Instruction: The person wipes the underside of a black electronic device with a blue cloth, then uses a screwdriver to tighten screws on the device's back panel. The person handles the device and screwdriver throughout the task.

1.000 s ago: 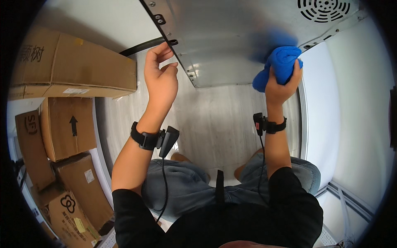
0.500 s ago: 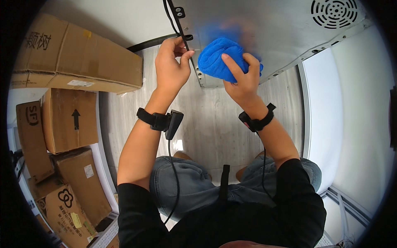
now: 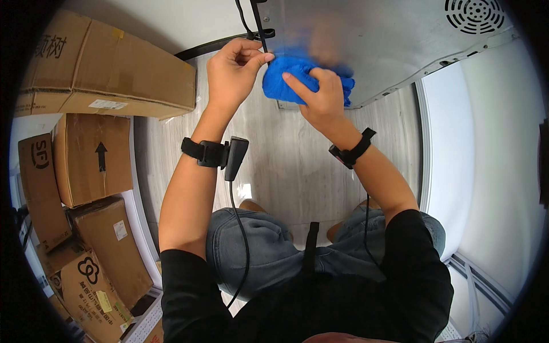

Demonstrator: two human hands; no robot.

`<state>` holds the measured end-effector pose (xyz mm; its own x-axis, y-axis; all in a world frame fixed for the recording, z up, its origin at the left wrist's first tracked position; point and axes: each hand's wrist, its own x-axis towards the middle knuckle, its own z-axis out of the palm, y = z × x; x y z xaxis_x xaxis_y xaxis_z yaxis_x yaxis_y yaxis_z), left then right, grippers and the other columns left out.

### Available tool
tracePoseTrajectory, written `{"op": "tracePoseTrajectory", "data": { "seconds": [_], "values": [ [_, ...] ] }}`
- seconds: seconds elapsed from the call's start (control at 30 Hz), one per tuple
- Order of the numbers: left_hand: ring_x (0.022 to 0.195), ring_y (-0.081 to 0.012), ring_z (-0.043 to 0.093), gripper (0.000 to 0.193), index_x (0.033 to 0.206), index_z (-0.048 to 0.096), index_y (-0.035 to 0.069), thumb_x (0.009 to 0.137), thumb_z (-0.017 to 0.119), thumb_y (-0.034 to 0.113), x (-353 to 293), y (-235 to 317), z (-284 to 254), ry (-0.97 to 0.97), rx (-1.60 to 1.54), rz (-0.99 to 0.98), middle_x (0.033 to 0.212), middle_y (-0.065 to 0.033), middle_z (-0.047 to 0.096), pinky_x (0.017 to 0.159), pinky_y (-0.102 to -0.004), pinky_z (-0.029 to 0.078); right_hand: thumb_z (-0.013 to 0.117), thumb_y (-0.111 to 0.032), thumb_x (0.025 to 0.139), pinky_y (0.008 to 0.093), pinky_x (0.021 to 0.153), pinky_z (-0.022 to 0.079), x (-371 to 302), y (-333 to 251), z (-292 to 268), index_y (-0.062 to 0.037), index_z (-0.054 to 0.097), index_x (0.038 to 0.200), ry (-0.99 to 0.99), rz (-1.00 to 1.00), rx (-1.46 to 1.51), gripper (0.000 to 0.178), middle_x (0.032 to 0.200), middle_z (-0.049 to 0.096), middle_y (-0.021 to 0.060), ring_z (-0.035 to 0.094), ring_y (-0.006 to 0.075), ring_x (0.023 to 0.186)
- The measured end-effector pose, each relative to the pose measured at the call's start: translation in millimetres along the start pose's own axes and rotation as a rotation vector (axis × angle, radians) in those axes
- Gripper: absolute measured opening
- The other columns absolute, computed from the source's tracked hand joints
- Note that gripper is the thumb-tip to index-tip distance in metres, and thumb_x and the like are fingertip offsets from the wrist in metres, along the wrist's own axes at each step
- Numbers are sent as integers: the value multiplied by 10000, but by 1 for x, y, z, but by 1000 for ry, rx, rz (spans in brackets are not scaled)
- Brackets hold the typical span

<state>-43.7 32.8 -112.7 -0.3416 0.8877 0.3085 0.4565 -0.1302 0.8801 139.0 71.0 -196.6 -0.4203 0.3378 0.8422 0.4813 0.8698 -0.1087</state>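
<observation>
A large silver metal panel, the side of some boxy appliance, stands at the top of the view. My right hand holds a bunched blue cloth against its lower left part, with the fingers spread over the fabric. Part of the cloth is hidden under that hand. At the panel's dark left edge is my left hand, its fingers curled and thumb pinching the rim. The cloth lies just beside the left thumb. Each wrist wears a black strap with a small device and a cable.
Cardboard boxes are stacked on the left, with a long carton above them, close to my left hand. A black cable hangs by the panel's left edge. A round vent is at its upper right. White walling stands right.
The blue cloth and my right hand have slid left and slightly up the panel toward its left edge. My left hand has shifted a little up along that edge. The view has moved slightly.
</observation>
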Motion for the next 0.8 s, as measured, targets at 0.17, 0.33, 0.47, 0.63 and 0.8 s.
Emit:
{"op": "tracePoseTrajectory", "data": {
  "seconds": [0.17, 0.33, 0.47, 0.63, 0.8],
  "values": [
    [684, -69, 606, 187, 801, 643, -5, 770, 766, 132, -4, 8, 4, 61, 149, 26, 722, -34, 666, 632, -218, 492, 602, -42, 718, 330, 670, 400, -28, 10, 5, -255, 677, 1103, -161, -27, -11, 446, 915, 508, 65, 504, 230, 789],
    [657, -68, 602, 208, 781, 654, -2, 768, 771, 170, -6, 8, 3, 60, 183, 16, 713, -34, 673, 620, -221, 490, 596, -37, 708, 327, 672, 393, -5, -3, 4, -246, 679, 1085, -50, -8, 34, 439, 906, 509, 66, 503, 228, 807],
    [635, -80, 611, 191, 784, 664, 3, 781, 755, 171, -6, 4, 4, 47, 247, 61, 710, -43, 681, 611, -220, 490, 581, -10, 709, 334, 698, 390, -40, 6, 18, -246, 672, 1094, -233, -22, 5, 461, 940, 527, 69, 505, 233, 838],
    [614, -91, 621, 192, 781, 667, 5, 789, 743, 181, -7, 5, 5, 49, 316, 154, 694, -44, 680, 601, -222, 490, 597, 17, 682, 354, 726, 389, -62, 22, 11, -244, 664, 1103, -337, 52, 18, 500, 961, 535, 81, 505, 251, 880],
    [619, -93, 626, 189, 780, 668, 5, 797, 735, 181, -9, 8, 4, -17, 345, 146, 689, -53, 673, 600, -226, 490, 647, 43, 610, 389, 767, 409, -30, 33, -12, -210, 637, 1125, 50, 143, 52, 574, 1024, 496, 123, 499, 300, 912]
  ]
}}
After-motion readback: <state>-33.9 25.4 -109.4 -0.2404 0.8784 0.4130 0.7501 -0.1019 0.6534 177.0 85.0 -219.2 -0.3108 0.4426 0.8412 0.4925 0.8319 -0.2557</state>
